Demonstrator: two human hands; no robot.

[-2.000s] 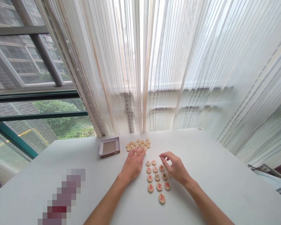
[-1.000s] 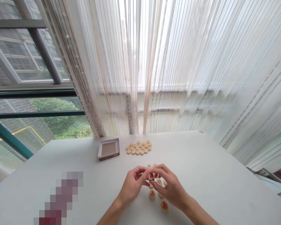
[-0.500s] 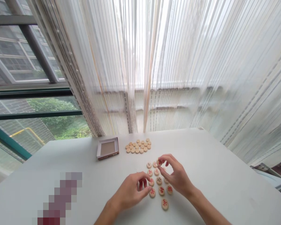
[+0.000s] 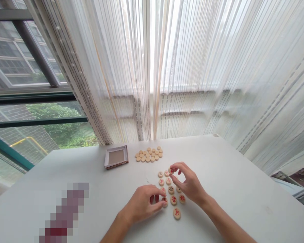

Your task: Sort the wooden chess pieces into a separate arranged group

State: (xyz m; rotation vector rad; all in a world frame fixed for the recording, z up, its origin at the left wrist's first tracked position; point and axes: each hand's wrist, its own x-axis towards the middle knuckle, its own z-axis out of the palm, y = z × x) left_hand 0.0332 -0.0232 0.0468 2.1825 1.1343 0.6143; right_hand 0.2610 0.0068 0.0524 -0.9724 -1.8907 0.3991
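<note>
Round wooden chess pieces with red characters [image 4: 170, 189] lie face up in short rows on the white table [image 4: 230, 189]. My right hand [image 4: 188, 184] pinches one piece [image 4: 170, 170] at the far end of the rows, between thumb and forefinger. My left hand [image 4: 144, 204] rests curled at the left side of the rows, its fingertips touching a piece [image 4: 164, 201] in the near row. A lone piece [image 4: 176, 213] lies closest to me.
A cluster of several blank, face-down pieces [image 4: 149, 154] lies farther back. An open brown box lid [image 4: 116, 157] sits to their left. Sheer striped curtains [image 4: 182, 67] hang behind the table; a window [image 4: 27, 84] is at left. A blurred patch [image 4: 63, 212] covers the table's near left.
My left hand left the far cluster and came to the rows; both hands met over a piece. My right hand then carried that piece to the far end of the rows.
</note>
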